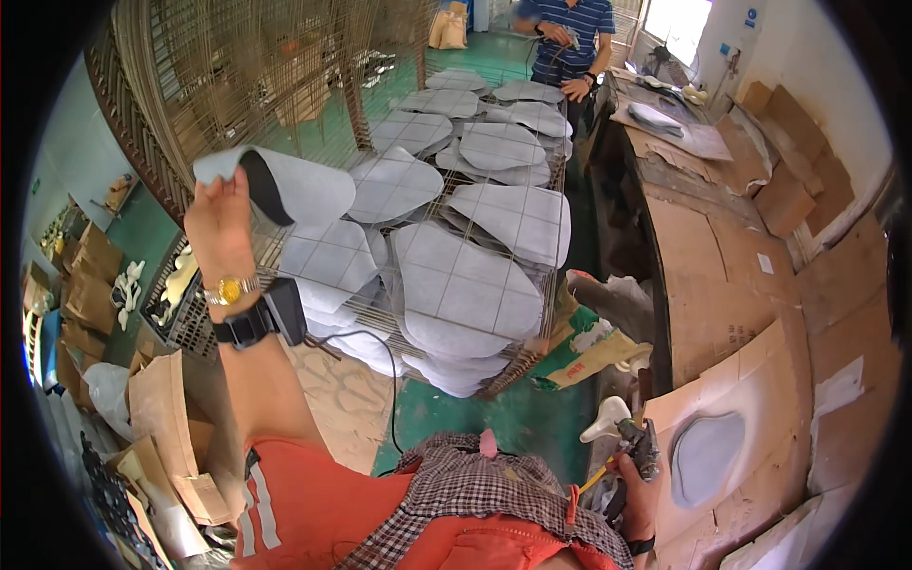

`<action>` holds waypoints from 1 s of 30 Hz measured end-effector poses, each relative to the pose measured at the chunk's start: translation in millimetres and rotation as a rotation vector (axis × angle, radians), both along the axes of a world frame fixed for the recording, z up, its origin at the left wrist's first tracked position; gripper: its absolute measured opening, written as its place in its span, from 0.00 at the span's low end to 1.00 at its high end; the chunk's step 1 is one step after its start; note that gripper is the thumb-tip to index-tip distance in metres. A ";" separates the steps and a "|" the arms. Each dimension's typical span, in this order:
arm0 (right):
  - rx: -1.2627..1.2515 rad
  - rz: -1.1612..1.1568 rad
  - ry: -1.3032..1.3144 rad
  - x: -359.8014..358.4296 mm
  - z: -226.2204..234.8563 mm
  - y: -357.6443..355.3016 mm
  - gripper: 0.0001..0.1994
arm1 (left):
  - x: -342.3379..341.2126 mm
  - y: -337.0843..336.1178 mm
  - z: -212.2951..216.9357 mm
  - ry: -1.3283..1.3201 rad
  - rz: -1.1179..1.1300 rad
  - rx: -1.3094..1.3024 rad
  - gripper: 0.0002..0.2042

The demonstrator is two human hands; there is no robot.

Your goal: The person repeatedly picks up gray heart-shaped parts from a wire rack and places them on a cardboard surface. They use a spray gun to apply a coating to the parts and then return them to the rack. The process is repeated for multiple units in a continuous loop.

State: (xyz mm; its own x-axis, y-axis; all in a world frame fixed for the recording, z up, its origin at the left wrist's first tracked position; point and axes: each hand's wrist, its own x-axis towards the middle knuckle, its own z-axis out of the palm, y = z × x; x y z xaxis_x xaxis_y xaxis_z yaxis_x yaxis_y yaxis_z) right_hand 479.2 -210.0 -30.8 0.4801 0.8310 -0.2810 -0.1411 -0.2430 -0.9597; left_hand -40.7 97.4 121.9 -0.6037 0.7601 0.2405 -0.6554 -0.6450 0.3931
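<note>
My left hand (pixel 220 223) is raised at the left and pinches the edge of a thin, curled grey pad (pixel 309 188). The pad is pale on its upper side and dark underneath. It overhangs a wire rack (pixel 494 385) loaded with layers of similar pale grey pads (pixel 465 285), rounded and narrowing toward one end. Low on the right, my right hand (pixel 638 489) is wrapped round a spray gun (pixel 638 442) with a whitish cup and a yellow hose; some of its fingers are hidden. Beside it, another grey pad (pixel 708 459) lies on a cardboard sheet (pixel 760 427).
Cardboard covers the long bench (pixel 703 256) on the right. Upright wire grids (pixel 256 66) stand at the left of the rack. Across the rack, another person (pixel 575 47) holds a tool with a hose. A torn sack (pixel 598 351) sits between rack and bench; boxes (pixel 166 408) crowd the left.
</note>
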 end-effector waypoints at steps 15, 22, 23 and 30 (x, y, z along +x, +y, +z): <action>-0.026 -0.040 -0.161 52.3 -2.8 -54.9 0.23 | 297.4 -79.7 -147.4 0.962 -0.176 -0.296 0.08; -0.097 -0.467 -0.158 83.5 -8.1 -185.5 0.25 | 595.5 -176.2 -302.0 1.614 -0.754 0.165 0.07; -0.114 -0.563 -0.162 82.0 -11.2 -210.0 0.25 | 626.5 -189.3 -311.8 1.670 -0.812 0.173 0.08; -0.187 -1.028 -0.043 65.3 -28.0 -320.6 0.25 | 758.4 -244.5 -382.7 2.152 -0.813 0.071 0.10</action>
State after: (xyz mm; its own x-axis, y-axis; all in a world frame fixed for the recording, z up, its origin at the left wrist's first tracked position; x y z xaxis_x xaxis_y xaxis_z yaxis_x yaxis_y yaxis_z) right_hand 544.5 -530.6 -58.8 0.9436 -0.0380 -0.3290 -0.3305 -0.1703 -0.9283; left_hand 717.7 -147.2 -260.8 0.8016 0.5925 -0.0802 0.5021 -0.5942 0.6283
